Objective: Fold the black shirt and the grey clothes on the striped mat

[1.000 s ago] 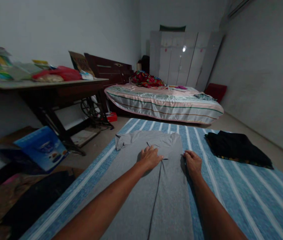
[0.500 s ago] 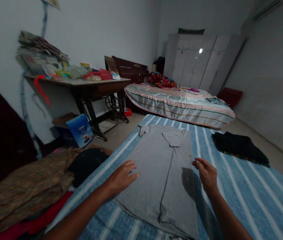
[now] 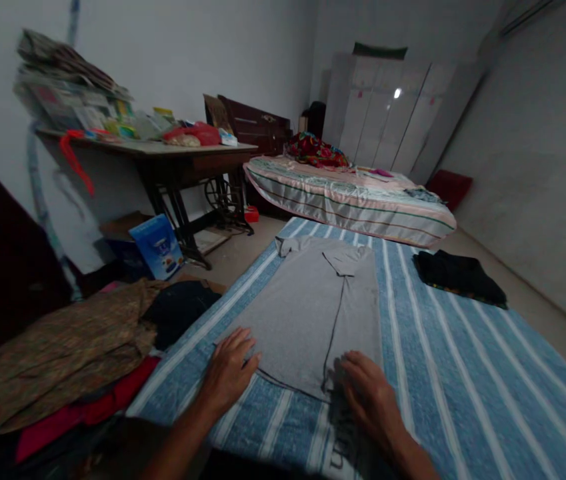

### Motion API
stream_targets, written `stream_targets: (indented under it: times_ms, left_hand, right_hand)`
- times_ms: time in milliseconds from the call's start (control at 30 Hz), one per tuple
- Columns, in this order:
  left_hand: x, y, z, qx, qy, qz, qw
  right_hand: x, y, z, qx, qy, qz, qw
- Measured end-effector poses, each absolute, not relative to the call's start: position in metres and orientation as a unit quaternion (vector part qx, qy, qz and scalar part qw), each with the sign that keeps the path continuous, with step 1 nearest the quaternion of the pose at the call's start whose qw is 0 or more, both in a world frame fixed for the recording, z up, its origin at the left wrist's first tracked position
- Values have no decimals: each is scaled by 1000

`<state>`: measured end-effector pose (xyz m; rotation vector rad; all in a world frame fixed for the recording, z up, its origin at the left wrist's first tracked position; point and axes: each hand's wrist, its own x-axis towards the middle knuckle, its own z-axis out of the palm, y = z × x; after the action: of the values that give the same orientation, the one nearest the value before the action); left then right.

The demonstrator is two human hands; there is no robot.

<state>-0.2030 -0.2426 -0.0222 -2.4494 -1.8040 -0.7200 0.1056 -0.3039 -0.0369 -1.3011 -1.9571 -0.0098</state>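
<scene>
A grey short-sleeved T-shirt (image 3: 307, 313) lies spread on a blue-and-white striped cloth (image 3: 433, 373). One side of it is folded inward, with a sleeve lying on top near the collar end. My left hand (image 3: 230, 370) rests at the shirt's near left corner, fingers and thumb apart and nothing gripped. By the near right part of the hem is my right hand (image 3: 370, 393), its fingers stretched forward over the fabric. It hides that corner, and its thumb is partly in shadow.
A folded black garment (image 3: 460, 277) lies on the striped cloth at the right. Piled clothes (image 3: 77, 353) are at the left. Beyond stand a sewing-machine table (image 3: 193, 157) loaded with items, a blue box (image 3: 157, 247), another bed (image 3: 353, 200) and a wardrobe (image 3: 377, 127).
Both hands have come nearer to me, down to the shirt's near hem. The right hand has moved left from beside the shirt onto its near right part. The view has shifted slightly.
</scene>
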Motion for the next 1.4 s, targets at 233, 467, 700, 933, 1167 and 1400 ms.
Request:
stream_targets:
  times_ms: [233, 467, 700, 933, 1167, 1400]
  left_hand:
    - [-201, -244, -31, -794, -542, -265, 77]
    - [-202, -245, -34, -795, -533, -270, 104]
    - [-204, -247, -36, -794, -528, -281, 108]
    - [-206, -248, -37, -791, -522, -294, 125]
    - [-209, -249, -40, -788, -525, -302, 109]
    - [-206, -247, -36, -791, -520, -311, 83]
  right_hand:
    - [71, -331, -45, -578, -786, -52, 213]
    - [61, -330, -44, -589, -779, -63, 203]
    - [58, -331, -61, -564, -782, -128, 232]
    - [78, -319, -91, -489, -829, -184, 198]
    - [70, -323, -100, -548, -800, -158, 188]
    - [64, -336, -57, -569, -803, -100, 146]
